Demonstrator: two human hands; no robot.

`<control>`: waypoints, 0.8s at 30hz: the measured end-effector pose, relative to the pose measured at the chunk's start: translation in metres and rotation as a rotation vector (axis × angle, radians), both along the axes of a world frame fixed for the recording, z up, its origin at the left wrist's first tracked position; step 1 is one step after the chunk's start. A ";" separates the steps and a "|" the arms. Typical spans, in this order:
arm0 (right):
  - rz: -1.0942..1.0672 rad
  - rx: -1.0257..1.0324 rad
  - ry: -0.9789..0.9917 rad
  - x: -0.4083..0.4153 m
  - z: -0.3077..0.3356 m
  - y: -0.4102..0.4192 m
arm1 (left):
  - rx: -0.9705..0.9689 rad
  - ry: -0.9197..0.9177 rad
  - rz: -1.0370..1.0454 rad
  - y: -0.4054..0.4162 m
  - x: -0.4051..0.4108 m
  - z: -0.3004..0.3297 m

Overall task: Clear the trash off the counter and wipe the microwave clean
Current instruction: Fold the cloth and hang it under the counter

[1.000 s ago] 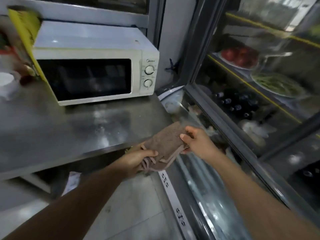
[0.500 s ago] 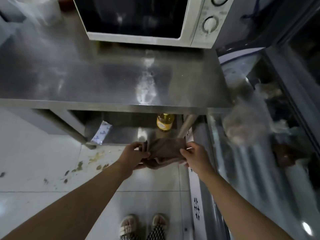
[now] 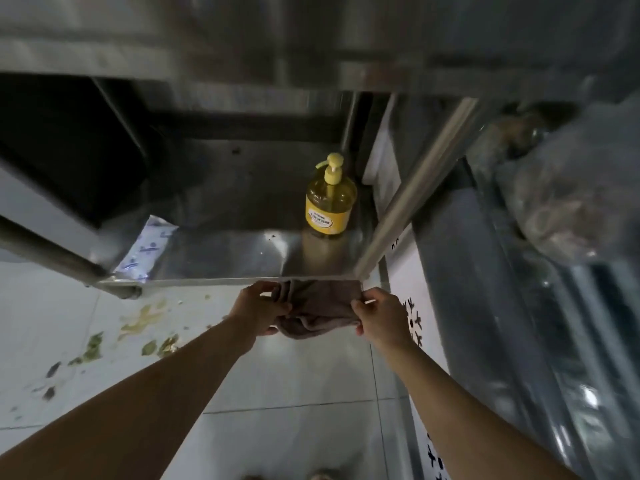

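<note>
Lowered to shelf edge, crumpled brown cloth (image 3: pixel 320 306)

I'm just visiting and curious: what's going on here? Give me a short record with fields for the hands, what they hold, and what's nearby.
left hand: left hand grips the left side of the cloth
right hand: right hand pinches its right edge
cloth: brown cloth, bunched, held in front of the lower shelf's edge
lower shelf: steel lower shelf under the counter
on shelf: yellow pump bottle upright at right; white packet at left
floor: white tiled floor with greenish scraps at left
microwave: out of view
</note>
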State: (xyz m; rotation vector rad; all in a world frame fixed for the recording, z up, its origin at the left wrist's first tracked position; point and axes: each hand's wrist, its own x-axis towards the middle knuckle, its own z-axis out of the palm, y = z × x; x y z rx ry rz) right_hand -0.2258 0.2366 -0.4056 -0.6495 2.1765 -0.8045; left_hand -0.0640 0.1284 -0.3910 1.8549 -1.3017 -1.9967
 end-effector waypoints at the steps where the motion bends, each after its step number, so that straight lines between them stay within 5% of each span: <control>1: -0.008 -0.002 0.004 -0.004 -0.017 -0.006 | -0.007 0.006 -0.004 -0.006 -0.005 -0.018; 18: -0.156 -0.115 0.145 -0.045 -0.185 -0.122 | -0.293 0.062 -0.010 -0.116 -0.077 -0.199; 24: -0.073 -0.043 0.219 -0.035 -0.196 -0.124 | -0.528 -0.186 -0.362 -0.116 -0.078 -0.215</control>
